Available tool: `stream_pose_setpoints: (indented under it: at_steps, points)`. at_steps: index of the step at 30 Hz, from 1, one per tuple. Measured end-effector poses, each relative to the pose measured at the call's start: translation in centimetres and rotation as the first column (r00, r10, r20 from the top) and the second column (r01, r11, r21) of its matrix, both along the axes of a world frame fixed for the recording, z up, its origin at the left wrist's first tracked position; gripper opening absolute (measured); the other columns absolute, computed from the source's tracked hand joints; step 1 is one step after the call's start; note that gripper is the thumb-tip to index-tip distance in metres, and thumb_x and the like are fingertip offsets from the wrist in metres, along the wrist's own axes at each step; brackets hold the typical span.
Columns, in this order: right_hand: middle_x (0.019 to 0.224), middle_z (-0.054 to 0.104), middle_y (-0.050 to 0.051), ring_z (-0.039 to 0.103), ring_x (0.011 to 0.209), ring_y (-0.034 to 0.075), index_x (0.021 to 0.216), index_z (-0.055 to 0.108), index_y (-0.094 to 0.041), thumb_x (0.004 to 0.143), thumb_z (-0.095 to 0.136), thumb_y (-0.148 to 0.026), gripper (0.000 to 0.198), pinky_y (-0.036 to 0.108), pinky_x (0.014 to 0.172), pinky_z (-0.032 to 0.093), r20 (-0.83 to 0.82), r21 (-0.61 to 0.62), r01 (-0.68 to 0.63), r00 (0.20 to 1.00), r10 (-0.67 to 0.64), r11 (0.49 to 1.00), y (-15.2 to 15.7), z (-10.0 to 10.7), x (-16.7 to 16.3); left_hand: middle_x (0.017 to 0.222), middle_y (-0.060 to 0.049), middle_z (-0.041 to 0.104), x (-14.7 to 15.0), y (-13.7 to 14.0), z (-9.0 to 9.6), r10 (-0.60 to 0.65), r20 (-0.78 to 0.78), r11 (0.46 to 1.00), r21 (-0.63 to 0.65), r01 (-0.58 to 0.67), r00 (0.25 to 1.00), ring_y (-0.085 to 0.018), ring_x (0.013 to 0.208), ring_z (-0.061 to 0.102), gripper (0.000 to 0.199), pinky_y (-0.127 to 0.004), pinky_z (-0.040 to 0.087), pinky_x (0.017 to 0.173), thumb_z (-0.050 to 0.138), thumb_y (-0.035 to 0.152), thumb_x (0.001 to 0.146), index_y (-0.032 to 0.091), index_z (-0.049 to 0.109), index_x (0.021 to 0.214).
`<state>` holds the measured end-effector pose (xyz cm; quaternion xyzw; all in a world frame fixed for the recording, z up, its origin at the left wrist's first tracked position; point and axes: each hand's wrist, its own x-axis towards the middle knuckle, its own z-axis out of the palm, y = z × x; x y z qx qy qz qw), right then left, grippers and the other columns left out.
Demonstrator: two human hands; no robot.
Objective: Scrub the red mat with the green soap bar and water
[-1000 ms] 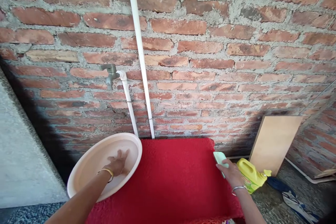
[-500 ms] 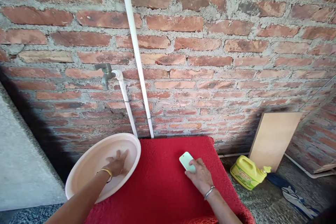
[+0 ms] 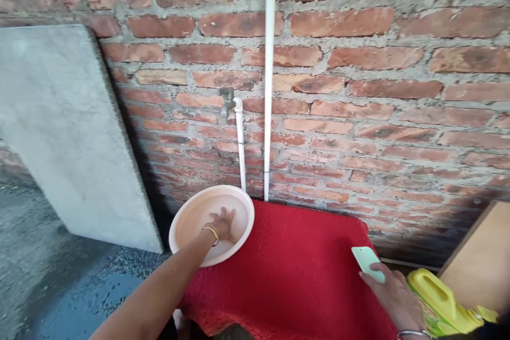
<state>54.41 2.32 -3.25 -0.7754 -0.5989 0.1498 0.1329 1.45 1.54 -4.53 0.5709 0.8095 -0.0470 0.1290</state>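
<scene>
My left hand (image 3: 220,224) is down inside a pale pink basin (image 3: 181,223), fingers spread in what looks like water. Nothing shows in its grasp. A yellow bangle circles that wrist. At the right edge of the red cloth (image 3: 295,276), my right hand (image 3: 392,287) grips a pale green oblong brush (image 3: 366,260) between thumb and fingers. Only the brush's smooth back, with a small hole near its far end, is visible; its underside is hidden. The basin rests on the cloth's left end, and the cloth covers a low table.
Behind stands a brick wall with a grey tap (image 3: 228,101) and white pipes (image 3: 269,90). A concrete slab (image 3: 79,133) leans at the left above wet floor. To the right are a yellow jug (image 3: 442,297) and a wooden board (image 3: 480,255).
The view has turned left, so the scene sits further right and more slab shows. My right hand has carried the brush rightward across the cloth to its edge. My left hand stays in the basin.
</scene>
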Motion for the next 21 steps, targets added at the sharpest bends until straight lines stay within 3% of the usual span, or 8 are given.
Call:
stream_pose_setpoints:
  at_steps: [3,5,9,12,16,21]
  points:
    - [0.118,0.065,0.013,0.070,0.099,0.029,0.107,0.069,-0.030,0.084,0.058,-0.051,0.033,0.042,0.090,0.055,-0.071,0.014,-0.138,0.988,0.139,0.990,-0.7,0.2,-5.5,0.172,-0.020,0.015,0.4,0.2,0.5,0.054,-0.010,0.984,-0.172,-0.055,0.998,-0.068,0.143,0.022,0.134,-0.087,0.029,0.099,0.091,0.049,0.051,0.034,0.020,0.163]
    - [0.117,0.066,0.009,0.070,0.099,0.026,0.106,0.070,-0.030,0.085,0.059,-0.048,0.030,0.038,0.085,0.055,-0.082,0.007,-0.257,0.963,0.257,0.966,-1.3,1.0,-10.7,0.174,-0.016,0.007,0.6,0.2,1.0,0.049,0.002,0.976,-0.214,-0.047,0.999,-0.067,0.146,0.016,0.133,-0.086,0.029,0.100,0.088,0.051,0.056,0.036,0.011,0.164]
    - [0.114,0.066,0.002,0.069,0.098,0.020,0.105,0.069,-0.033,0.086,0.064,-0.042,0.022,0.028,0.078,0.052,-0.045,-0.050,-0.415,0.910,0.413,0.908,-2.4,2.7,-21.5,0.175,-0.013,0.006,0.7,0.0,1.5,0.078,0.061,0.978,-0.199,-0.065,0.995,-0.069,0.145,0.011,0.137,-0.087,0.032,0.096,0.090,0.048,0.050,0.037,0.013,0.164]
    - [0.114,0.065,0.001,0.068,0.101,0.019,0.106,0.069,-0.033,0.085,0.069,-0.041,0.023,0.027,0.079,0.050,-0.035,-0.078,-0.475,0.880,0.474,0.876,-2.7,3.1,-27.4,0.174,-0.011,0.011,0.6,0.0,1.6,0.121,0.139,0.981,-0.165,-0.098,0.983,-0.069,0.146,0.009,0.141,-0.088,0.034,0.095,0.093,0.044,0.041,0.040,0.021,0.162]
    - [0.115,0.064,0.003,0.066,0.108,0.020,0.106,0.069,-0.031,0.083,0.071,-0.037,0.025,0.027,0.083,0.049,-0.012,-0.083,-0.542,0.840,0.543,0.836,-2.6,2.5,-29.3,0.175,-0.009,0.011,0.6,0.1,1.9,0.113,0.175,0.985,-0.146,-0.088,0.978,-0.070,0.145,0.009,0.142,-0.089,0.034,0.092,0.094,0.046,0.039,0.041,0.024,0.162]
    - [0.116,0.062,0.005,0.067,0.106,0.021,0.112,0.067,-0.030,0.088,0.065,-0.040,0.026,0.030,0.082,0.048,0.038,-0.154,-0.451,0.886,0.462,0.879,-1.3,2.7,-25.3,0.175,-0.010,0.006,1.3,0.0,2.6,0.115,0.138,0.974,-0.209,-0.085,0.984,-0.071,0.144,0.007,0.133,-0.090,0.035,0.088,0.089,0.065,0.050,0.041,0.023,0.163]
